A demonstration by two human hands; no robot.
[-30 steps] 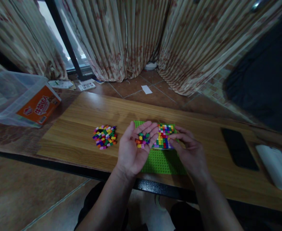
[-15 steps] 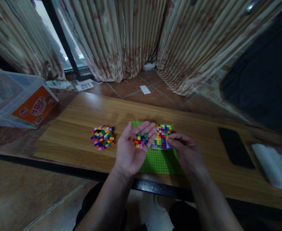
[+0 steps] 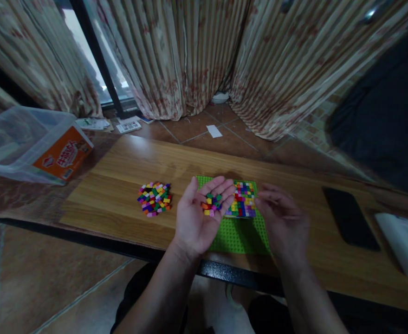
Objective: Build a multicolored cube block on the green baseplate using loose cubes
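Note:
My left hand (image 3: 198,220) is palm up with its fingers stretched out, cupping several small building bricks (image 3: 211,204) in orange, yellow, green, purple and pink. Behind its fingertips lies a multicoloured block of bricks (image 3: 243,199) on a green studded baseplate (image 3: 236,236). My right hand (image 3: 283,213) hovers by the right edge of that block, apart from it. Motion smears its fingers, so I cannot make out whether a brick is between them. To the left, a loose pile of mixed bricks (image 3: 154,199) rests on the wooden table (image 3: 113,185).
A black phone (image 3: 350,218) lies on the table at the right, beside a white object (image 3: 402,246). At the far left stands a clear plastic bin (image 3: 26,144) with an orange label. Striped curtains (image 3: 176,55) hang beyond the table, and a white paper (image 3: 214,131) is on the floor.
My right hand has drawn back to the right from the block of bricks, which its fingertips were at before. My left hand keeps its place with the bricks. The view shifted slightly.

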